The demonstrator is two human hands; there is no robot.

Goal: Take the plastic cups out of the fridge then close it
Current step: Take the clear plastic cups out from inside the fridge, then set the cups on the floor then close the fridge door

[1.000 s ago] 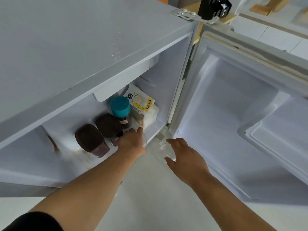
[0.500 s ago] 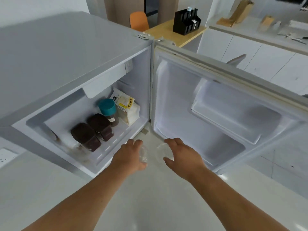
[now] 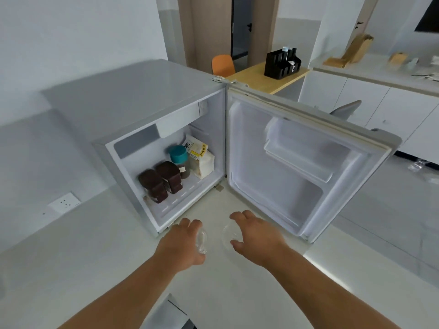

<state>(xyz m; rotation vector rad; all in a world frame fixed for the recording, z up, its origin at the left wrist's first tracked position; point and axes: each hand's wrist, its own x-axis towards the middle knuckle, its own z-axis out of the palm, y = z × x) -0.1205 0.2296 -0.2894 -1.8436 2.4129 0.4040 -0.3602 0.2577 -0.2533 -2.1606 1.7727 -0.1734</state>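
Observation:
A small grey fridge (image 3: 133, 96) stands on the floor, and its door (image 3: 306, 167) is swung wide open to the right. My left hand (image 3: 183, 243) is in front of the fridge's lower edge, closed around a clear plastic cup (image 3: 202, 241) lying on its side. My right hand (image 3: 256, 236) holds a second clear plastic cup (image 3: 228, 233), its round mouth facing left. Both cups are outside the fridge, side by side and a little apart, above the pale floor.
Inside the fridge are two dark brown containers (image 3: 159, 184), a teal-lidded jar (image 3: 178, 155) and a white food bag (image 3: 200, 157). A wall socket (image 3: 64, 203) is low on the left. A wooden table (image 3: 268, 77), an orange chair (image 3: 223, 65) and white cabinets (image 3: 380, 100) stand behind.
Both hands have drawn back out of the fridge toward me, each with a cup. The view has risen and pulled away, showing the whole fridge.

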